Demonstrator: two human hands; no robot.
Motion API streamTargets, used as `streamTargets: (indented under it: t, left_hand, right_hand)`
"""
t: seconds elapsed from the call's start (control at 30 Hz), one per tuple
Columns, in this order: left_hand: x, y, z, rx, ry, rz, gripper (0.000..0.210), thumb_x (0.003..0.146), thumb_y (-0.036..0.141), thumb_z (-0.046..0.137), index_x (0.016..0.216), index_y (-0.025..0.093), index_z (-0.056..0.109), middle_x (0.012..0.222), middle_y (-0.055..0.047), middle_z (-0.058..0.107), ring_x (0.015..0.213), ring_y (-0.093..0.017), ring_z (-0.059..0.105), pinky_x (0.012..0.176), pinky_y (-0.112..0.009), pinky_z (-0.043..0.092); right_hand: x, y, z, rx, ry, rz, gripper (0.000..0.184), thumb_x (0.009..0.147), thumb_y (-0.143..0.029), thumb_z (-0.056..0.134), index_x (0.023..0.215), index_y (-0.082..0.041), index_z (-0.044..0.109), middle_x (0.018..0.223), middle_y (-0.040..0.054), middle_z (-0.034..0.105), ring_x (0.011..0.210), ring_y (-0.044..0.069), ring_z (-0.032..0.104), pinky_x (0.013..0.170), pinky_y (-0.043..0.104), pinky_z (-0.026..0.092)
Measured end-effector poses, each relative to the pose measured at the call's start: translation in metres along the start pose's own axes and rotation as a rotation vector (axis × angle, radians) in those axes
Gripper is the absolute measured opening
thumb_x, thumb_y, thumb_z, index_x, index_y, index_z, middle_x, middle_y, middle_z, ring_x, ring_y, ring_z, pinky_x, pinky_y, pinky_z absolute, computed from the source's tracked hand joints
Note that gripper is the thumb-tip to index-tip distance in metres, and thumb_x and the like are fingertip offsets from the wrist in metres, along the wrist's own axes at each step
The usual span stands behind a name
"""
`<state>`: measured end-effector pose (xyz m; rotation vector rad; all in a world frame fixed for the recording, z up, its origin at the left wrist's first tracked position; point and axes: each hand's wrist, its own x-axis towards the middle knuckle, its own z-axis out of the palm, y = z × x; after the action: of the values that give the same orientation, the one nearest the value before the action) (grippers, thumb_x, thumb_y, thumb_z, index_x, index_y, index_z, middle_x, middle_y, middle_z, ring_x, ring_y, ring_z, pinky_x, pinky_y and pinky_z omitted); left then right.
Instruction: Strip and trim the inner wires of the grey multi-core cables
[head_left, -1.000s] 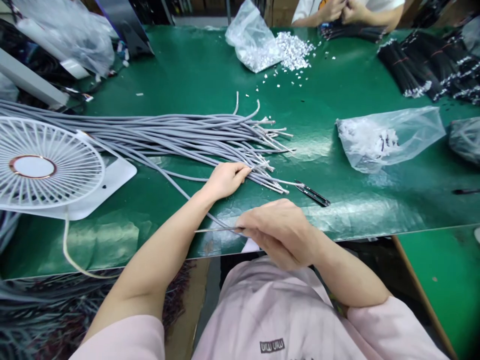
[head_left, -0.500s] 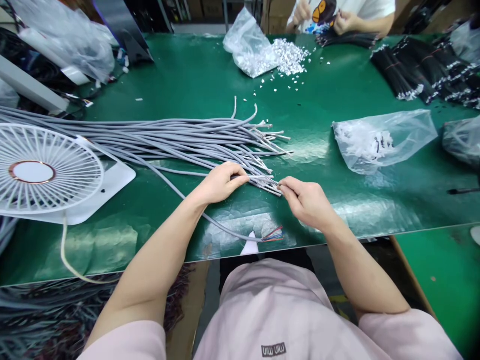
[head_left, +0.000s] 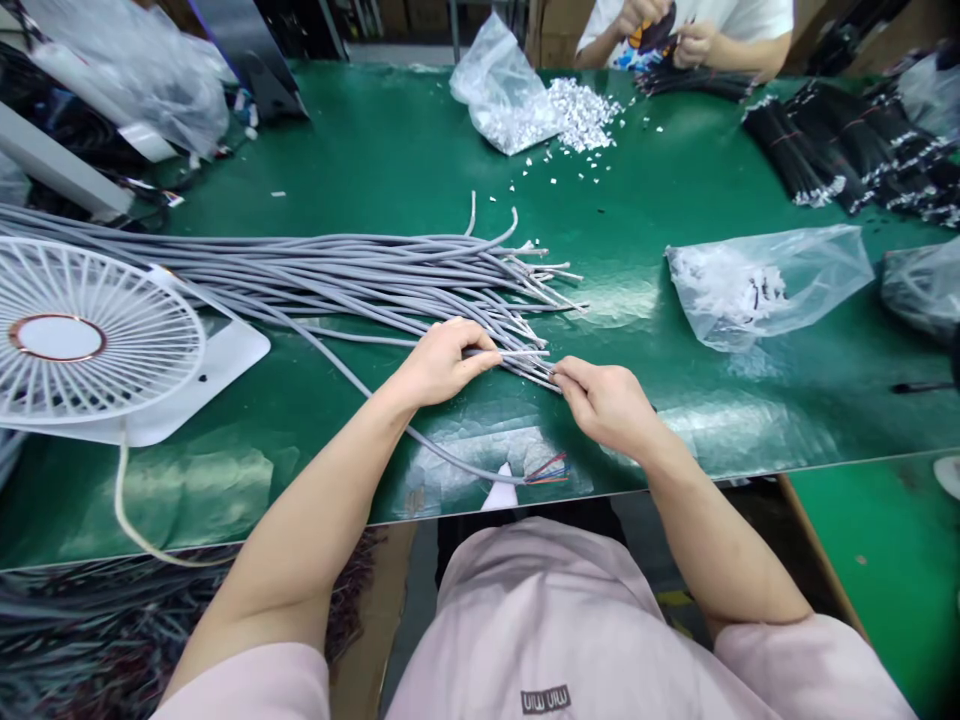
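My left hand is closed around a grey cable, whose pale stripped end points right from between thumb and fingers. Close to that end, my right hand is pinched; whatever its fingertips hold is too small to make out. Behind both hands lies a bundle of grey cables with whitish stripped ends. One separate cable curves toward me under my left wrist, its thin red, blue and orange wires fanned out by the table's front edge.
A white fan stands at the left. Toward the back are a plastic bag and a pile of small white parts. Another bag lies right, before black cable bundles. Across the table, a person's hands work.
My right hand has shifted slightly left, toward the cable end. My left hand stays almost in place on the cable. The person opposite has moved their hands a little.
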<state>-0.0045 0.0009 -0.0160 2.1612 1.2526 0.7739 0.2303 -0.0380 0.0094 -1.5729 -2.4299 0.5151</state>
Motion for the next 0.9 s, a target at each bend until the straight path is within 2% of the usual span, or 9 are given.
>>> streamTargets:
  t: [0.17,0.23,0.33,0.4,0.43,0.53,0.63,0.73,0.9]
  left_hand:
    - [0.0,0.0,0.0,-0.02,-0.017,0.001,0.019,0.082,0.034,0.06,0.074,0.018,0.066,0.077,-0.001,0.067,0.078,-0.016,0.057,0.075,-0.029,0.042]
    - [0.0,-0.001,0.001,-0.032,-0.009,-0.002,0.018,0.082,0.033,0.06,0.074,0.017,0.066,0.076,-0.001,0.067,0.077,-0.016,0.057,0.074,-0.028,0.042]
    - [0.002,-0.004,0.005,0.014,0.004,-0.05,0.018,0.081,0.032,0.061,0.072,0.017,0.065,0.075,-0.002,0.067,0.076,-0.017,0.057,0.072,-0.029,0.042]
    - [0.003,-0.004,0.006,0.053,0.008,-0.087,0.019,0.08,0.033,0.061,0.072,0.016,0.065,0.077,-0.003,0.067,0.077,-0.018,0.058,0.072,-0.029,0.042]
    - [0.003,-0.004,0.006,0.052,0.017,-0.102,0.02,0.081,0.034,0.061,0.073,0.016,0.065,0.078,-0.004,0.068,0.077,-0.018,0.059,0.072,-0.029,0.042]
    - [0.003,-0.001,0.004,-0.013,0.071,-0.128,0.021,0.082,0.035,0.059,0.077,0.016,0.065,0.082,-0.004,0.069,0.076,-0.017,0.06,0.071,-0.028,0.043]
    - [0.002,0.003,0.001,-0.026,0.122,-0.131,0.021,0.081,0.035,0.059,0.076,0.015,0.064,0.081,-0.004,0.069,0.076,-0.017,0.06,0.071,-0.029,0.043]
    - [0.002,0.005,0.001,-0.011,0.145,-0.121,0.021,0.081,0.034,0.059,0.074,0.015,0.064,0.081,-0.004,0.069,0.077,-0.018,0.06,0.072,-0.03,0.043]
    - [0.002,0.005,0.003,-0.01,0.154,-0.106,0.021,0.081,0.035,0.058,0.073,0.016,0.062,0.079,-0.004,0.068,0.075,-0.017,0.058,0.072,-0.029,0.042]
  right_hand:
    - [0.013,-0.004,0.013,0.098,0.035,-0.041,0.024,0.093,-0.028,0.039,0.082,-0.018,0.059,0.067,0.0027,0.06,0.058,0.015,0.052,0.058,0.026,0.031]
    - [0.014,-0.012,0.016,0.217,0.094,-0.078,0.025,0.093,-0.027,0.041,0.078,-0.017,0.059,0.064,0.0018,0.058,0.056,0.014,0.05,0.057,0.025,0.032]
    - [0.002,-0.034,0.009,0.487,0.105,-0.333,0.023,0.094,-0.024,0.04,0.085,-0.017,0.06,0.074,0.0029,0.064,0.064,0.012,0.056,0.062,0.023,0.039]
    - [-0.009,-0.047,-0.001,0.589,0.009,-0.524,0.021,0.095,-0.023,0.039,0.094,-0.018,0.06,0.083,0.0029,0.068,0.071,0.011,0.06,0.066,0.022,0.042]
    - [-0.013,-0.05,-0.004,0.603,-0.011,-0.542,0.021,0.095,-0.023,0.039,0.097,-0.019,0.059,0.085,0.0028,0.068,0.072,0.011,0.061,0.067,0.021,0.043]
    - [-0.015,-0.043,-0.004,0.553,0.059,-0.322,0.02,0.095,-0.023,0.04,0.093,-0.019,0.059,0.083,0.0027,0.067,0.071,0.011,0.06,0.066,0.022,0.042]
    - [-0.006,-0.022,0.012,0.516,0.113,-0.084,0.02,0.094,-0.024,0.041,0.085,-0.017,0.058,0.067,0.0005,0.061,0.063,0.012,0.056,0.063,0.024,0.04]
    - [0.001,-0.009,0.026,0.547,0.102,0.005,0.021,0.093,-0.026,0.041,0.084,-0.017,0.058,0.055,-0.0026,0.053,0.055,0.012,0.05,0.06,0.024,0.038]
    - [0.006,-0.013,0.034,0.603,0.083,0.042,0.021,0.092,-0.026,0.041,0.082,-0.017,0.058,0.05,-0.0043,0.049,0.048,0.011,0.045,0.057,0.024,0.037]
